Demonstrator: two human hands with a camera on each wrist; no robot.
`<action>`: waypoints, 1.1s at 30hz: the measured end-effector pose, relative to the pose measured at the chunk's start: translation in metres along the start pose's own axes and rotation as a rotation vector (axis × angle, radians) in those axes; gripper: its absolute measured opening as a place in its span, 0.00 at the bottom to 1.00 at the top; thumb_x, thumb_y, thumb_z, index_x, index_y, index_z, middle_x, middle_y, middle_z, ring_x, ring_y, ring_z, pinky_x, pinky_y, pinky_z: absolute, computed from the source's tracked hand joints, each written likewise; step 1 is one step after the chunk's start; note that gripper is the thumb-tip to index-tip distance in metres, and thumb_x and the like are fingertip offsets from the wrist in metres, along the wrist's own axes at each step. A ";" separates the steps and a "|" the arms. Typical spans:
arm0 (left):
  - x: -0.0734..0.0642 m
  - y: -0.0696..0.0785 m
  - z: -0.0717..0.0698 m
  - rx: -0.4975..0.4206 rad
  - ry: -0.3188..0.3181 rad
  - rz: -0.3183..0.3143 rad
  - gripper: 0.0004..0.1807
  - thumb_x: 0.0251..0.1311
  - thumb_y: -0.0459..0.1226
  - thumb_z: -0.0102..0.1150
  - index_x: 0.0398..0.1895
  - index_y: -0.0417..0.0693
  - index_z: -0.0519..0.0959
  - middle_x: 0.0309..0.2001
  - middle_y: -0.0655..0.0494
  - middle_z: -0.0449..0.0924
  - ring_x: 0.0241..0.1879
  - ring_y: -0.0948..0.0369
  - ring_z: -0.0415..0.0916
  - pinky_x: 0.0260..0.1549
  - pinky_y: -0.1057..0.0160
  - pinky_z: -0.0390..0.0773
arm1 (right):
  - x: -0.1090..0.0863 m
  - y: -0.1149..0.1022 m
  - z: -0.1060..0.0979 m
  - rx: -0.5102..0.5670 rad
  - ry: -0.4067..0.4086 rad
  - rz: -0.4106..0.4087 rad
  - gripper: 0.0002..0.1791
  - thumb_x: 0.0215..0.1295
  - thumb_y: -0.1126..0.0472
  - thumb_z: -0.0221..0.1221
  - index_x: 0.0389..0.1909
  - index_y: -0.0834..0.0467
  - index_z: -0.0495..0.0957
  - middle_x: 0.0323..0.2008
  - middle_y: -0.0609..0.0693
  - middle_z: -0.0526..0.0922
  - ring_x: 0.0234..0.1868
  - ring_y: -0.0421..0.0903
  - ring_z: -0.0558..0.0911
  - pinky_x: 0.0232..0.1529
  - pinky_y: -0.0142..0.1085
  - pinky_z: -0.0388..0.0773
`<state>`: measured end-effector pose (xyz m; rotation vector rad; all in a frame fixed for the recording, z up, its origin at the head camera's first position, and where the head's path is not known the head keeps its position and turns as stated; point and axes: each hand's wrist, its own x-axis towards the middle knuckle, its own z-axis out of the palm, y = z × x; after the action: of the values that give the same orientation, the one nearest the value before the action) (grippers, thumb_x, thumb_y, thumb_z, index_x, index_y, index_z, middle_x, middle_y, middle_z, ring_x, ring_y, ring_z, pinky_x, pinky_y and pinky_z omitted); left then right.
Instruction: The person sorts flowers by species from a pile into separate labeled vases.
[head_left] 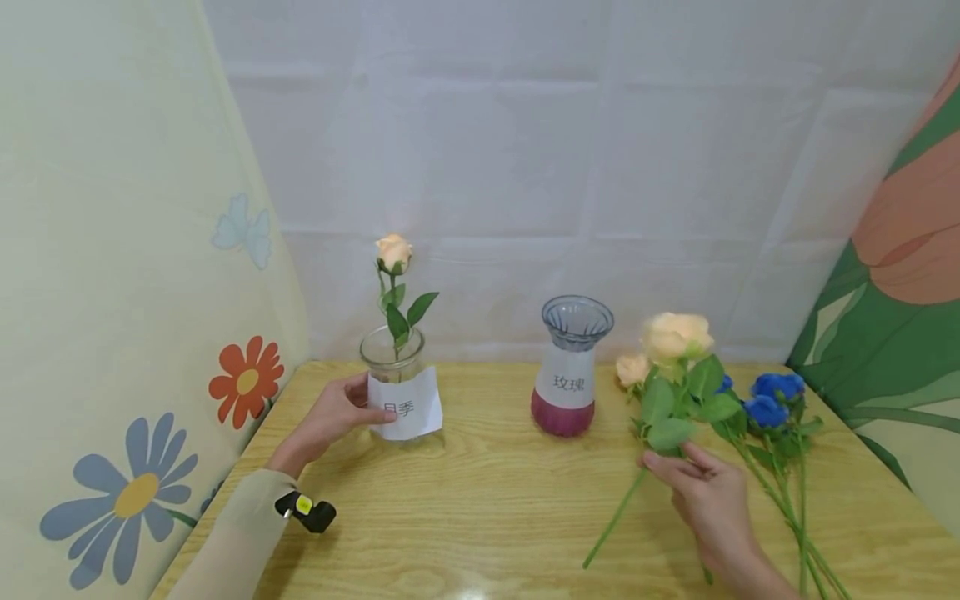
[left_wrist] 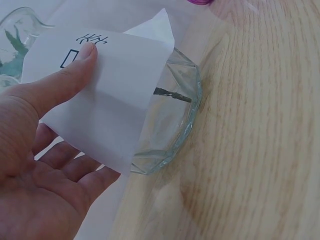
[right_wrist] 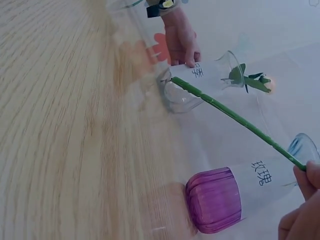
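My left hand grips a clear glass vase on the left of the table, thumb pressed on its white paper label. A single peach rose with green leaves stands upright in that vase. Over at the right, my right hand pinches the green stem of a larger cream-peach flower, bloom up and stem slanting down to the left. In the right wrist view, the stem's cut end overlaps the clear vase. A smaller peach bloom shows beside the held flower's leaves.
Between the hands, toward the back, stands a second labelled glass vase with a purple base and flared rim. Blue flowers lie at the right, stems toward the front. A white cloth backdrop hangs behind the wooden table.
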<state>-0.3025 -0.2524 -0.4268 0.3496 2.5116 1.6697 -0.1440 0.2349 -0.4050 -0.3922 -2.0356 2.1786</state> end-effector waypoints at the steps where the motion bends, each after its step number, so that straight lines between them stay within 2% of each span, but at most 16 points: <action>1: 0.000 0.000 0.000 0.001 0.000 0.000 0.43 0.56 0.41 0.82 0.75 0.42 0.72 0.66 0.43 0.79 0.65 0.45 0.77 0.64 0.43 0.75 | -0.001 -0.001 0.003 0.010 0.005 -0.019 0.39 0.71 0.69 0.67 0.77 0.70 0.60 0.32 0.42 0.91 0.10 0.34 0.55 0.15 0.29 0.53; 3: 0.000 0.000 -0.001 0.001 0.003 -0.002 0.44 0.56 0.41 0.82 0.75 0.42 0.72 0.67 0.42 0.79 0.66 0.44 0.76 0.65 0.42 0.75 | -0.003 -0.002 0.010 0.034 0.016 -0.053 0.30 0.69 0.70 0.68 0.70 0.69 0.71 0.32 0.45 0.92 0.10 0.34 0.55 0.15 0.32 0.50; 5: 0.000 -0.001 -0.001 0.002 0.003 -0.002 0.44 0.56 0.41 0.82 0.75 0.42 0.72 0.67 0.42 0.79 0.66 0.44 0.76 0.65 0.42 0.74 | -0.005 -0.002 0.015 0.048 0.026 -0.087 0.17 0.67 0.71 0.69 0.56 0.65 0.82 0.33 0.48 0.92 0.10 0.34 0.55 0.15 0.36 0.47; 7: -0.001 -0.001 -0.001 0.007 0.004 0.000 0.44 0.56 0.41 0.82 0.75 0.42 0.72 0.67 0.42 0.79 0.66 0.44 0.76 0.65 0.41 0.74 | -0.007 -0.003 0.020 0.065 0.032 -0.117 0.09 0.66 0.71 0.70 0.45 0.59 0.86 0.33 0.50 0.92 0.10 0.34 0.55 0.16 0.39 0.45; 8: -0.001 -0.001 -0.001 0.009 0.005 0.001 0.44 0.56 0.41 0.82 0.75 0.42 0.72 0.67 0.42 0.79 0.66 0.44 0.76 0.65 0.41 0.74 | -0.008 -0.003 0.022 0.071 0.032 -0.132 0.09 0.65 0.71 0.70 0.43 0.57 0.88 0.33 0.50 0.92 0.09 0.34 0.56 0.16 0.41 0.45; 10: -0.001 -0.001 0.000 0.014 0.005 0.005 0.44 0.56 0.41 0.82 0.75 0.42 0.72 0.67 0.43 0.79 0.66 0.44 0.76 0.65 0.41 0.74 | -0.009 -0.003 0.027 0.085 0.027 -0.169 0.05 0.65 0.72 0.70 0.37 0.59 0.88 0.32 0.51 0.92 0.09 0.34 0.56 0.16 0.42 0.44; 18: 0.000 -0.001 0.000 0.005 0.002 0.003 0.43 0.56 0.41 0.81 0.75 0.42 0.72 0.66 0.43 0.79 0.65 0.44 0.76 0.65 0.42 0.74 | -0.012 -0.006 0.049 0.096 0.017 -0.263 0.02 0.64 0.74 0.69 0.36 0.67 0.86 0.30 0.53 0.91 0.08 0.33 0.55 0.12 0.44 0.43; 23: 0.000 -0.001 0.000 -0.001 -0.002 0.007 0.43 0.57 0.40 0.81 0.75 0.42 0.72 0.66 0.43 0.79 0.65 0.45 0.77 0.65 0.42 0.74 | -0.013 -0.009 0.063 0.062 -0.005 -0.270 0.18 0.64 0.73 0.71 0.53 0.74 0.83 0.29 0.52 0.91 0.08 0.34 0.54 0.12 0.41 0.44; 25: -0.001 -0.001 0.000 0.001 -0.004 0.008 0.43 0.57 0.40 0.81 0.75 0.42 0.72 0.66 0.43 0.79 0.65 0.45 0.77 0.65 0.41 0.74 | -0.014 -0.009 0.069 0.052 -0.017 -0.265 0.25 0.63 0.73 0.71 0.61 0.71 0.79 0.29 0.51 0.91 0.08 0.34 0.54 0.12 0.41 0.44; 29: 0.000 0.000 0.000 0.003 -0.001 0.003 0.43 0.57 0.40 0.81 0.75 0.42 0.72 0.66 0.43 0.79 0.65 0.44 0.77 0.65 0.41 0.74 | -0.015 -0.008 0.083 0.052 -0.048 -0.312 0.23 0.62 0.74 0.71 0.58 0.73 0.80 0.29 0.51 0.91 0.08 0.33 0.54 0.11 0.33 0.47; 30: 0.000 -0.001 0.000 0.003 0.001 0.002 0.44 0.57 0.40 0.81 0.75 0.42 0.72 0.66 0.42 0.79 0.65 0.44 0.77 0.65 0.41 0.74 | -0.014 -0.007 0.086 0.063 -0.058 -0.332 0.22 0.62 0.76 0.70 0.57 0.73 0.81 0.29 0.51 0.91 0.08 0.33 0.59 0.11 0.30 0.51; 31: 0.000 -0.001 0.000 0.004 0.002 0.001 0.44 0.57 0.41 0.81 0.75 0.42 0.72 0.67 0.43 0.79 0.65 0.44 0.77 0.65 0.42 0.75 | -0.014 -0.007 0.090 0.071 -0.068 -0.356 0.21 0.61 0.77 0.70 0.55 0.74 0.81 0.29 0.52 0.91 0.09 0.33 0.65 0.12 0.26 0.59; 33: 0.001 -0.001 0.001 0.004 0.003 0.001 0.44 0.57 0.40 0.81 0.75 0.42 0.71 0.66 0.42 0.79 0.65 0.44 0.77 0.65 0.42 0.75 | -0.012 -0.005 0.096 0.077 -0.086 -0.392 0.18 0.59 0.78 0.71 0.51 0.74 0.84 0.29 0.54 0.90 0.15 0.36 0.77 0.21 0.24 0.74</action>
<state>-0.3032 -0.2519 -0.4274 0.3484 2.5175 1.6670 -0.1593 0.1399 -0.3938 0.1055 -1.8678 2.0482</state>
